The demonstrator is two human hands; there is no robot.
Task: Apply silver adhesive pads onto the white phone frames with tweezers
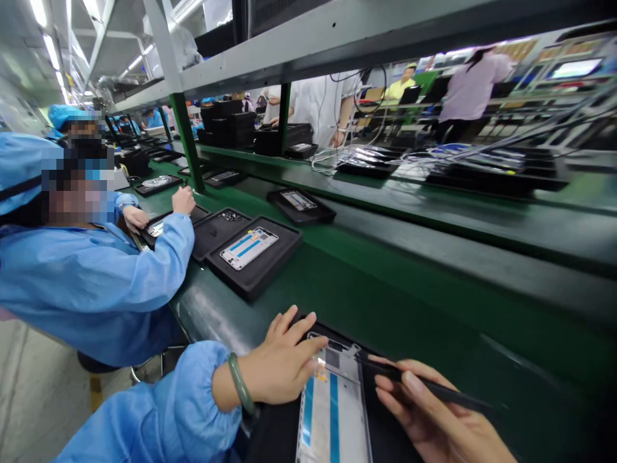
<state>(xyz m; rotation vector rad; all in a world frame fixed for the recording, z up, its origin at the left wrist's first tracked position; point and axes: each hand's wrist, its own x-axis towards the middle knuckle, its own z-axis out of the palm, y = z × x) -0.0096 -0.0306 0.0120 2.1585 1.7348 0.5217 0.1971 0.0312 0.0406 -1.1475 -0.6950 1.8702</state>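
2 hands (pixel 277 370) (pixel 434 411) at 1 panel (pixel 349 411), 1 black tool (pixel 456 393)

The phone frame (pixel 332 402) is silvery white, striped lengthwise in bright blue, with a dab of orange-yellow. Beneath the phone frame, the tray (pixel 274 434) is black; right of it, the tweezers (pixel 448 392) are black too. Left of it, the bangle (pixel 236 379) is jade green, the sleeve (pixel 180 392) sky blue. Beyond it, the desk (pixel 409 328) is dark green.

Tube lights (pixel 51 51), upper left, glow bright; worktop (pixel 212 312) shows pale glare; right background smears with blur; frame edges look stretched.
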